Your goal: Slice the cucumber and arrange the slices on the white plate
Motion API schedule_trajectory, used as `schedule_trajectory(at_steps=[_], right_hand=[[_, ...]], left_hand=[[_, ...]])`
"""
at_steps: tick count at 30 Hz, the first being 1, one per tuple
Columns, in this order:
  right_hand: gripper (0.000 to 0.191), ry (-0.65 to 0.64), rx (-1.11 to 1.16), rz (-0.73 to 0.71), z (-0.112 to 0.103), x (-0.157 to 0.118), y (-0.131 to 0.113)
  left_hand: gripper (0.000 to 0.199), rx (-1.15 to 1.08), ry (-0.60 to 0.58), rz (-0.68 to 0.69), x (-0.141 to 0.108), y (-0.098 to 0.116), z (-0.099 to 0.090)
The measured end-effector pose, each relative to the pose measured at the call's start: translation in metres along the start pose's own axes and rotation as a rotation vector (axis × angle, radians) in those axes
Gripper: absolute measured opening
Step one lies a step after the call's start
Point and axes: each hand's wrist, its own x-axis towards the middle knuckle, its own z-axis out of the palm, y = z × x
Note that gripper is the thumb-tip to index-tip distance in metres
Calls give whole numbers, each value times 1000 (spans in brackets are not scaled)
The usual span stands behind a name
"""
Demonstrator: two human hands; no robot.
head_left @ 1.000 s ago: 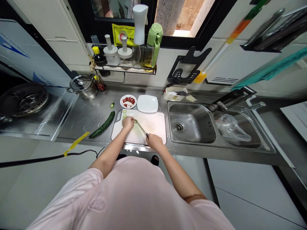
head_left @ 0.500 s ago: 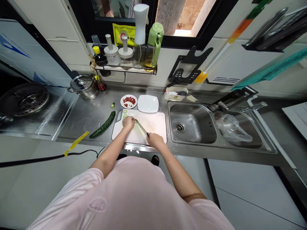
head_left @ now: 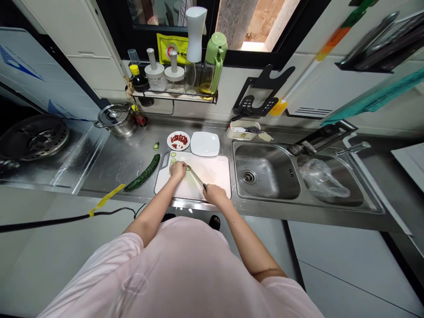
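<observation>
On the white cutting board (head_left: 213, 170), my right hand (head_left: 214, 194) grips the black handle of a kitchen knife (head_left: 196, 177). The blade slants up and left toward my left hand. My left hand (head_left: 179, 169) is curled over pieces of cucumber, mostly hidden under its fingers. A cucumber slice (head_left: 188, 168) shows at the knife tip, just right of those fingers. More cucumber slices (head_left: 173, 155) lie near the board's upper left corner. A long whole cucumber (head_left: 142, 173) rests on the counter left of the board.
Behind the board stand a plate of chopped red pieces (head_left: 174, 146) and a white square plate (head_left: 205, 144). Cucumber ends (head_left: 156, 145) lie to their left. A steel pot (head_left: 117, 121) is at the back left. The double sink (head_left: 266, 170) is on the right, with a plastic bag (head_left: 323, 179).
</observation>
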Motion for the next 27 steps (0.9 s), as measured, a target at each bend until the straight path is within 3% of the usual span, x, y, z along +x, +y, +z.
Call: schedule_trajectory(at_steps=[17,27], right_hand=[[37,1,-10,-1,14,-19,17],[37,3,11,-3,5,-6,5]], left_hand=[[20,-18,-25,-25,3,-1,1],[21,-3,-13,-16,2,1,-1]])
